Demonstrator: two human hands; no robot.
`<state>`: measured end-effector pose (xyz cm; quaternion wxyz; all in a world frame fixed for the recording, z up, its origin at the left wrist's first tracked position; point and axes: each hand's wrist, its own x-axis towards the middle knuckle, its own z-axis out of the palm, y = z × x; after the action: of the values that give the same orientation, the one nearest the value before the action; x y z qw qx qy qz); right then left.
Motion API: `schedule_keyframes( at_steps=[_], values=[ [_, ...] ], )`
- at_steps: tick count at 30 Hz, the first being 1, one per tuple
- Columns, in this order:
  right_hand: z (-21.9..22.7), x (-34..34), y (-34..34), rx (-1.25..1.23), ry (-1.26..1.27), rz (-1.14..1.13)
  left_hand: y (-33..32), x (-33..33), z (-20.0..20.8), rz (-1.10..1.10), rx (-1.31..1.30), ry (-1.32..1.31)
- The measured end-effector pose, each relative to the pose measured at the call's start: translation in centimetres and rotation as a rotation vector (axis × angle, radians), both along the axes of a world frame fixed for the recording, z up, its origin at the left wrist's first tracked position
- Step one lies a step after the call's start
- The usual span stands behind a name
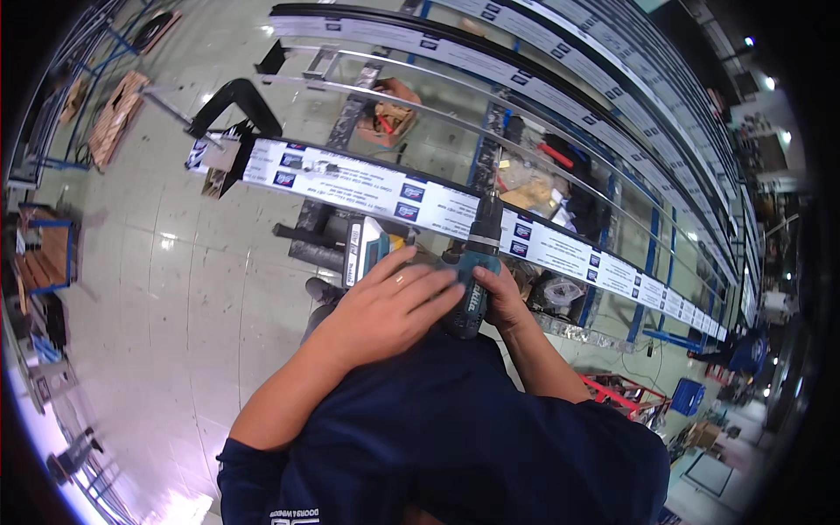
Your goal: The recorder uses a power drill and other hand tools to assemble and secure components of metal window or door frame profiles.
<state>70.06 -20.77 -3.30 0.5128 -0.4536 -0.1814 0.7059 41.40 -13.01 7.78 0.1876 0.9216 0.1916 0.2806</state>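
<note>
A teal-and-black cordless drill [472, 293] is held in front of my body, its black chuck [486, 226] and thin bit pointing away from me. My right hand [505, 297] grips the drill body from the right, thumb on top and the other fingers mostly hidden. Across the handle side lies my left hand [389, 306], a ring on one finger, fingertips reaching the drill body. A teal battery with a white label [360, 254] shows beyond the left hand. Just past the drill runs a long profile [350, 185] covered in white printed film.
A black clamp [236, 105] stands at the profile's left end. More film-covered profiles [490, 66] lie farther off on blue racks. Under the bars are a bin of scraps [385, 114] and a red-handled tool [556, 156]. A red rack [626, 394] stands at right.
</note>
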Motion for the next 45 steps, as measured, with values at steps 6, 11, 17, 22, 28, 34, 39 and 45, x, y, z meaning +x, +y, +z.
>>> schedule_keyframes(
  at_steps=[6,11,17,22,28,34,39,45],
  values=[
    [-1.7,5.4,1.2,-0.049,0.063,-0.312,0.6,-2.9,0.1,0.31,-0.036,-0.318],
    [1.5,12.7,7.7,-0.08,0.108,-0.551,0.1,-4.9,-2.1,0.496,-0.177,-0.283],
    [2.3,19.7,7.3,-0.251,0.008,-0.667,0.5,-6.2,-2.8,0.557,-0.185,-0.261],
    [-1.0,25.2,7.6,-0.435,0.011,-0.633,2.6,-5.9,-1.6,0.555,-0.204,-0.259],
    [-5.2,28.0,10.2,-0.476,-0.063,-0.676,3.8,-5.4,-1.9,0.518,-0.202,-0.226],
    [-7.9,31.8,11.2,-0.474,-0.003,-0.675,4.5,-5.6,-2.6,0.575,-0.255,-0.204],
    [-8.9,36.0,11.1,-0.581,0.026,-0.518,4.7,-5.7,-3.2,0.618,-0.296,-0.217],
    [-10.0,37.8,11.7,-0.727,-0.033,-0.383,4.8,-6.0,-4.1,0.63,-0.271,-0.162]
  ],
)
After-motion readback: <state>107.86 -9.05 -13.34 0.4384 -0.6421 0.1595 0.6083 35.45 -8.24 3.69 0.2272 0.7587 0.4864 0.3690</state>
